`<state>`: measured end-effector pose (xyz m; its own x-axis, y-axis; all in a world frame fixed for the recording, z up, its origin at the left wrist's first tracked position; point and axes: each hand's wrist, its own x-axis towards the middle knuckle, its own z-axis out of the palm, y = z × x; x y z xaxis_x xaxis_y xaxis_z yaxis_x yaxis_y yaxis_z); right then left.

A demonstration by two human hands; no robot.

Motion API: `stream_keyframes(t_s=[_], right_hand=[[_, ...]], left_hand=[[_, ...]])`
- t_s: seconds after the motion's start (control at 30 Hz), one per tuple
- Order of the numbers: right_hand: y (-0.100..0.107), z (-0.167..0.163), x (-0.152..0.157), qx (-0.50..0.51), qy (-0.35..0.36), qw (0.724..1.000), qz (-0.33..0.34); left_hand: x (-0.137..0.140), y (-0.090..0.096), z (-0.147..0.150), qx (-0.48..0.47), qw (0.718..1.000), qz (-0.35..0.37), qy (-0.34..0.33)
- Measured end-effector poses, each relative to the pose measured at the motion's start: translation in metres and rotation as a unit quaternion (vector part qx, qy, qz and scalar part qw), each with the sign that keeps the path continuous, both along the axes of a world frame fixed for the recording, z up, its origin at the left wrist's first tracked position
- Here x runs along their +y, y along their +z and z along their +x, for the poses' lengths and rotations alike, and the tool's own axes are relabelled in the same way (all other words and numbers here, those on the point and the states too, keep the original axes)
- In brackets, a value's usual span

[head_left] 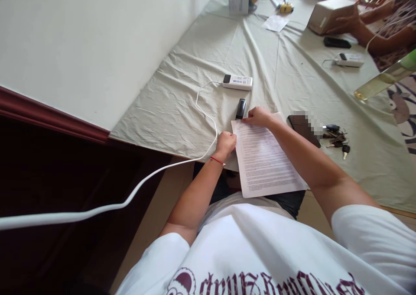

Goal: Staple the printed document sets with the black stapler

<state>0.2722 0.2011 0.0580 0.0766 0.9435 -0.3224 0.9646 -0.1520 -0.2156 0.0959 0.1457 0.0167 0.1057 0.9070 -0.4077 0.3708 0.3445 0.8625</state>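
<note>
Printed paper (266, 160) lies partly on the table and hangs over its front edge towards my lap. My left hand (226, 142), with a red cord bracelet at the wrist, is closed in a fist against the paper's left edge. What its fingers hold, if anything, is hidden. At the paper's far left corner, my right hand (259, 116) is closed with its fingertips on the sheet. Just beyond those fingertips is a black stapler (240, 108), its near end meeting the paper's corner.
A white device (238, 82) with a cable lies farther back. Right of the paper are a dark wallet-like item (303, 130) and keys (338, 137). Across the table (182, 91), another person's hands (349, 24) hold a box (331, 13). A bottle (383, 78) lies at right.
</note>
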Motion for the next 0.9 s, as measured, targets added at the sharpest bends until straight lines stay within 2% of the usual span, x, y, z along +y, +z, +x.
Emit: stream_keyframes(t_s=[0.23,0.57,0.67,0.8,0.9], right_hand=[[-0.009,-0.004,0.007,-0.030,-0.011,0.999,0.002],[0.003,-0.008,-0.001,0.005,-0.057,0.998,0.009],[0.004,-0.008,0.000,0.012,-0.082,0.996,0.041],[0.005,-0.016,0.011,0.054,-0.121,0.982,0.134],[0.004,-0.028,0.026,0.087,-0.132,0.978,0.133]], left_hand=[[0.000,0.001,-0.002,0.019,0.999,0.031,0.008],[-0.003,0.005,0.000,0.036,0.997,0.064,0.028],[-0.002,0.003,0.000,0.041,0.997,0.066,0.029],[-0.001,-0.001,-0.001,0.053,0.995,0.077,0.025],[0.000,-0.004,-0.002,0.064,0.994,0.087,0.015]])
